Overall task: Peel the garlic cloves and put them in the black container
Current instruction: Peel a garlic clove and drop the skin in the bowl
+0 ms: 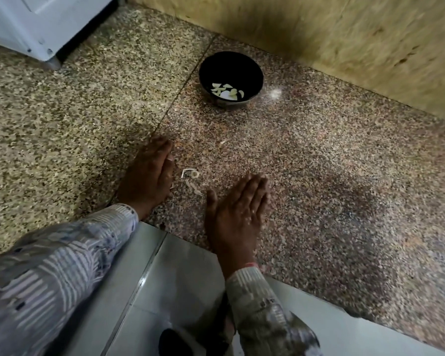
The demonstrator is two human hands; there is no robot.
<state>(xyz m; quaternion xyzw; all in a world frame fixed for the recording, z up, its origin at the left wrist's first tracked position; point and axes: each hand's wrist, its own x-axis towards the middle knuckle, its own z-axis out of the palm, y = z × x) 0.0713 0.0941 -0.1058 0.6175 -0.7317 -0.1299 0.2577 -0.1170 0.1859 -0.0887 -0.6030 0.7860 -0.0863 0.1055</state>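
I see my left hand [147, 176] and right hand [238, 209] palm-down over the desk [319, 163], fingers straight and pressed together, holding nothing. The bowl [229, 68] lies straight ahead, well apart from both, with the peeled cloves [226, 91] in its bottom. On the bowl's near side, pale peels [192, 179] lie between the hands, closer to the left.

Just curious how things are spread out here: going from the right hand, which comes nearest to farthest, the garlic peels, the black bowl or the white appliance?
From the right hand:
1. Garlic peels, on the counter just to its left.
2. Black bowl, straight ahead, farther back.
3. White appliance, in the far back left corner.
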